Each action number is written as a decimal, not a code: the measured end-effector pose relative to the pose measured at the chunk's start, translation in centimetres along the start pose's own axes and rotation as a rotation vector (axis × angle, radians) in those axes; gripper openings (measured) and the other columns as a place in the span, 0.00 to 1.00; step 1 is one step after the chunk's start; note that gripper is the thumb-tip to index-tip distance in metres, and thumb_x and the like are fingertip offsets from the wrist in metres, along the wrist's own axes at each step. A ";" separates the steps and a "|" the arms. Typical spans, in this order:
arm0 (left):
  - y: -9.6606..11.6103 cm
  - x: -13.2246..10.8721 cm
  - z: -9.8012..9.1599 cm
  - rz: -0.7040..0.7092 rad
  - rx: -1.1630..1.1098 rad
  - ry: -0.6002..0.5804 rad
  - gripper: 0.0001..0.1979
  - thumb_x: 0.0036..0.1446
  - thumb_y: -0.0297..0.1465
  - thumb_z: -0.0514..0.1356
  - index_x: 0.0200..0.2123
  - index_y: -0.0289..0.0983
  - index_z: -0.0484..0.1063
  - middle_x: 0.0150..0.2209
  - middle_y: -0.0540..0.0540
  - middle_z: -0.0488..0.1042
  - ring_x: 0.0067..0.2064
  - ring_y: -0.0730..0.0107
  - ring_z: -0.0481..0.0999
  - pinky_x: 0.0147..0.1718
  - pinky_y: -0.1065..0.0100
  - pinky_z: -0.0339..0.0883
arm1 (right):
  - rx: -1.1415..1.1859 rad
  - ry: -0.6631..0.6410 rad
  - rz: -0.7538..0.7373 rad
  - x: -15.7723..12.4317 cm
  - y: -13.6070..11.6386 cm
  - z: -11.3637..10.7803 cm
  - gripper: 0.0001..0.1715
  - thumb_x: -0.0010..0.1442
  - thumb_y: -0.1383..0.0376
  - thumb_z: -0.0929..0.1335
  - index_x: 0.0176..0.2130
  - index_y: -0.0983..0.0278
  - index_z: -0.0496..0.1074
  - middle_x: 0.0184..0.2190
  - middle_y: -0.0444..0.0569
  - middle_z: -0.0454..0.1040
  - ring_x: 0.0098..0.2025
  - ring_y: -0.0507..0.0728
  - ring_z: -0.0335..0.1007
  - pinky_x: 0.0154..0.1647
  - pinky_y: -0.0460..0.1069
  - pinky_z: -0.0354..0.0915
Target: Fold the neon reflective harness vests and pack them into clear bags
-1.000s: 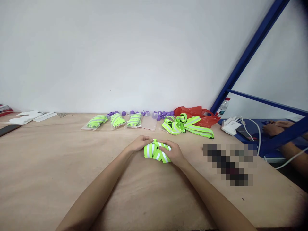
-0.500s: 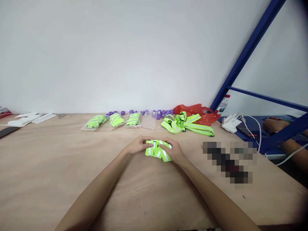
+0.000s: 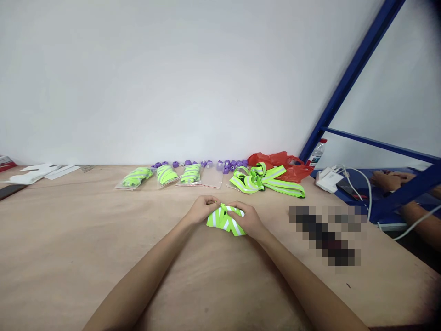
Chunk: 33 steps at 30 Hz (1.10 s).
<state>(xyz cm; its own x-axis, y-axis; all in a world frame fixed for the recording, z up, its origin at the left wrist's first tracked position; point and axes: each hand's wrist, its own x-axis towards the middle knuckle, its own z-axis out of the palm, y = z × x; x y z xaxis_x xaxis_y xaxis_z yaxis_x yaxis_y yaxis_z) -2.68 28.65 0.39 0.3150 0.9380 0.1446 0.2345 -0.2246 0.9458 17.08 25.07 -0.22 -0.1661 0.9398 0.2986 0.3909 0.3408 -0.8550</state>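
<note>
Left hand (image 3: 201, 209): curled, gripping strap bundle (image 3: 224, 221) at the end farther from red bag (image 3: 296, 172) | Right hand (image 3: 250, 219): thumb across its face, gripping the end nearer red bag | Strap bundle: left of red bag, wearer's side | Forearms (image 3: 144, 271): extended, converging

Your table (image 3: 103, 257) has a pale, wood-like top. Take the red plastic bag (image 3: 300, 173) at the back as your mark. Just in front of it you have a loose yellow-green reflective strap (image 3: 284, 185). To its left are small purple pieces (image 3: 232, 164), a flat clear bag (image 3: 212, 178) and three bagged strap bundles (image 3: 167, 174); well to its left, white cut sheets (image 3: 32, 174) and a dark flat object (image 3: 10, 191). Nearer you and to its right lies a pixelated dark item (image 3: 325, 239). Nearer you and to its left is the folded strap bundle (image 3: 225, 222); whether it rests on the top, you cannot tell.
</note>
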 end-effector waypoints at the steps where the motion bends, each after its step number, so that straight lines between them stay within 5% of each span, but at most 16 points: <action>1: 0.0 0.0 0.2 0.000 0.012 0.021 0.15 0.54 0.41 0.60 0.31 0.33 0.76 0.29 0.45 0.79 0.30 0.65 0.75 0.27 0.69 0.65 | 0.001 -0.001 0.002 0.0 -0.1 0.0 0.13 0.56 0.57 0.69 0.38 0.61 0.77 0.37 0.47 0.81 0.40 0.60 0.75 0.41 0.51 0.68; 8: 0.5 -0.9 2.8 0.104 0.116 0.253 0.07 0.58 0.32 0.54 0.32 0.37 0.69 0.31 0.48 0.74 0.35 0.65 0.73 0.36 0.66 0.63 | -0.030 -0.052 0.030 0.4 -0.3 -0.4 0.10 0.55 0.59 0.69 0.34 0.62 0.75 0.32 0.43 0.77 0.35 0.56 0.71 0.37 0.48 0.64; 13: 0.5 -2.0 3.9 0.189 0.152 0.302 0.06 0.63 0.31 0.51 0.34 0.39 0.65 0.31 0.48 0.71 0.34 0.65 0.71 0.35 0.66 0.62 | -0.015 -0.091 0.029 0.6 -0.1 -0.5 0.09 0.54 0.60 0.69 0.34 0.62 0.74 0.32 0.43 0.77 0.36 0.56 0.70 0.38 0.49 0.64; 18: 0.2 -2.5 3.8 0.379 0.260 0.164 0.05 0.64 0.28 0.50 0.37 0.39 0.65 0.37 0.44 0.71 0.40 0.62 0.71 0.41 0.62 0.65 | 0.015 -0.043 0.020 0.3 0.2 -0.3 0.12 0.54 0.61 0.69 0.39 0.63 0.76 0.37 0.48 0.79 0.41 0.59 0.74 0.45 0.52 0.67; 24: 0.3 -2.6 3.3 0.450 0.427 0.021 0.03 0.62 0.27 0.53 0.39 0.39 0.64 0.42 0.41 0.72 0.45 0.58 0.71 0.45 0.57 0.67 | 0.025 0.024 -0.006 -0.1 0.5 0.1 0.18 0.54 0.65 0.67 0.45 0.61 0.79 0.46 0.51 0.81 0.49 0.60 0.76 0.54 0.55 0.67; 33: 0.6 -3.6 2.1 0.547 0.705 -0.164 0.25 0.66 0.38 0.56 0.61 0.35 0.57 0.56 0.34 0.67 0.56 0.50 0.65 0.56 0.49 0.61 | -0.128 0.095 -0.073 -0.3 1.2 0.3 0.15 0.57 0.65 0.67 0.43 0.60 0.80 0.43 0.51 0.81 0.46 0.61 0.77 0.50 0.56 0.70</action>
<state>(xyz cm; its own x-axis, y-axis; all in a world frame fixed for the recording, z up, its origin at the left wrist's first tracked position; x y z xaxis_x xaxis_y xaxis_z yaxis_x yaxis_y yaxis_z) -1.71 24.59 -0.18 0.6621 0.6156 0.4274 0.5055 -0.7879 0.3516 17.37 25.22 -1.48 -0.1139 0.9085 0.4020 0.4941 0.4029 -0.7704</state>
